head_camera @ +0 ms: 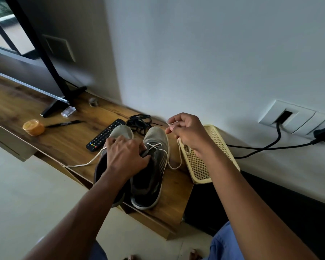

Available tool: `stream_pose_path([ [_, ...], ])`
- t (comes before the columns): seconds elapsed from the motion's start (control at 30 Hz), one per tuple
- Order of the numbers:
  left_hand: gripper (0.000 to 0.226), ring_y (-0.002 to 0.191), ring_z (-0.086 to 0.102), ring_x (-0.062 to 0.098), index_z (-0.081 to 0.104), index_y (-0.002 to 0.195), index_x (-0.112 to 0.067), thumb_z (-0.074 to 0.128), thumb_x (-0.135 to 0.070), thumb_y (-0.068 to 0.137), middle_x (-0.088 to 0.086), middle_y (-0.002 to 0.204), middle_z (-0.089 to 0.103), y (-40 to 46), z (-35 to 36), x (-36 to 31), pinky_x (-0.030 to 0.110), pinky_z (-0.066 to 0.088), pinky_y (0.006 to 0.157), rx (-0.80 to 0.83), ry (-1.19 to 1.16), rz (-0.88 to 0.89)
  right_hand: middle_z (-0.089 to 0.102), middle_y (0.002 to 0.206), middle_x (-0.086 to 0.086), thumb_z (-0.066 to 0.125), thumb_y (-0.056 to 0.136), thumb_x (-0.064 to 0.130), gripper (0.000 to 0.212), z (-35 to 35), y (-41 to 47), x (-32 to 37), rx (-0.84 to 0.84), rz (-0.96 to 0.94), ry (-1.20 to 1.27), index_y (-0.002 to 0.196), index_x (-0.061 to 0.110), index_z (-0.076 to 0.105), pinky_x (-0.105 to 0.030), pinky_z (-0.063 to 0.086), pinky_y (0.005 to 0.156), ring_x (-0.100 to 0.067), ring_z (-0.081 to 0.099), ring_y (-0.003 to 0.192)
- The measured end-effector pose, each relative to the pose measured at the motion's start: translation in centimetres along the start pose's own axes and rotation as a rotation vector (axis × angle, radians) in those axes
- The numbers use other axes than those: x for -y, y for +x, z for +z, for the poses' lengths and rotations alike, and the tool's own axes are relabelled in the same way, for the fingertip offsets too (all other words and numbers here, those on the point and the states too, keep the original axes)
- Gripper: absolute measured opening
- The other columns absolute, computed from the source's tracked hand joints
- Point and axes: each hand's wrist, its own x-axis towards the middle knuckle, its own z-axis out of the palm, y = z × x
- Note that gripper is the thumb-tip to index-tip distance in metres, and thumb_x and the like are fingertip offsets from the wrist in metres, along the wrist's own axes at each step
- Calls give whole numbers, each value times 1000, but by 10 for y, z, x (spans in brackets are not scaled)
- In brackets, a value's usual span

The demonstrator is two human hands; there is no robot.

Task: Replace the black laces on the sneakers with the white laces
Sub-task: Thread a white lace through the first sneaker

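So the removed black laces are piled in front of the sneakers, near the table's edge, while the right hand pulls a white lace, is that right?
Not quite. The head view shows the black laces piled behind the sneakers, toward the wall, beside the remote. The rest holds: the right hand pinches the white lace.

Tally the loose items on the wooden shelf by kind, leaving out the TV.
Sneakers: 2
White laces: 1
Black lace piles: 1
Remote controls: 1
Orange round tubs: 1
Black pens: 1
Cream perforated boxes: 1
Clear small blocks: 1
Small grey objects, unclear: 1
Total: 10
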Motion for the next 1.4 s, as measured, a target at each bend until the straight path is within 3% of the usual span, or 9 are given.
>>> stream_pose_path([
  [0.13, 21, 86, 65, 14, 77, 91, -37, 70, -51, 78, -11, 75, 71, 3, 3, 4, 36, 29, 99, -76, -75, -31, 79, 84, 13, 66, 97, 10, 14, 6, 3, -13, -58, -63, -259, 98, 22, 73, -10, 40, 56, 14, 61, 63],
  [0.4, 12, 93, 68, 21, 80, 97, -33, 75, -37, 87, -7, 87, 77, 4, -2, 6, 36, 27, 96, -56, -198, -58, 75, 77, 12, 74, 91, 13, 10, 44, -5, -19, 0, -138, -295, 88, 23, 75, -14, 44, 59, 3, 67, 69],
  [0.57, 13, 100, 68, 22, 80, 101, -37, 73, -36, 91, -7, 91, 78, 5, -5, 10, 35, 29, 91, -9, -251, -116, 73, 102, 10, 69, 89, 17, 16, 69, -11, -34, 149, -142, -357, 95, 31, 74, -19, 48, 75, -7, 67, 97],
  [0.7, 13, 104, 67, 21, 81, 100, -35, 71, -31, 92, -8, 95, 78, 7, -6, 10, 37, 39, 99, 54, -306, -188, 72, 95, 7, 68, 89, 20, 13, 67, -9, -39, 130, -131, -397, 94, 32, 72, -27, 51, 76, -14, 68, 94],
  [0.83, 16, 108, 65, 22, 81, 101, -34, 69, -31, 91, -5, 106, 76, 11, -7, 8, 40, 42, 107, 112, -336, -264, 71, 81, 10, 71, 89, 18, 12, 63, -7, -39, 108, -117, -405, 87, 31, 72, -21, 44, 67, -9, 67, 81],
  [1.03, 18, 110, 64, 24, 81, 101, -36, 69, -30, 91, -3, 105, 75, 14, -13, 7, 37, 46, 100, 195, -374, -327, 72, 73, 8, 77, 84, 22, 5, 65, -5, -42, 71, -123, -392, 81, 25, 73, -21, 47, 64, -7, 69, 71],
  [1.13, 20, 112, 62, 24, 80, 101, -42, 70, -30, 88, -7, 98, 68, 16, -16, 13, 33, 45, 90, 276, -378, -314, 73, 73, 7, 78, 84, 26, 6, 67, -5, -44, 53, -143, -404, 85, 21, 76, -29, 55, 68, -9, 70, 71],
  [1.23, 21, 113, 60, 24, 79, 97, -42, 70, -28, 85, -9, 100, 66, 15, -14, 17, 35, 49, 94, 305, -383, -310, 75, 75, 6, 79, 83, 29, 8, 69, -6, -44, 40, -167, -436, 83, 22, 77, -38, 59, 76, -12, 72, 75],
  [1.4, 17, 110, 63, 23, 79, 91, -42, 70, -32, 82, -8, 106, 73, 14, -14, 15, 43, 53, 99, 271, -413, -324, 75, 77, 6, 81, 82, 37, 12, 73, -10, -41, -9, -188, -479, 78, 26, 77, -36, 58, 76, -16, 71, 81],
])
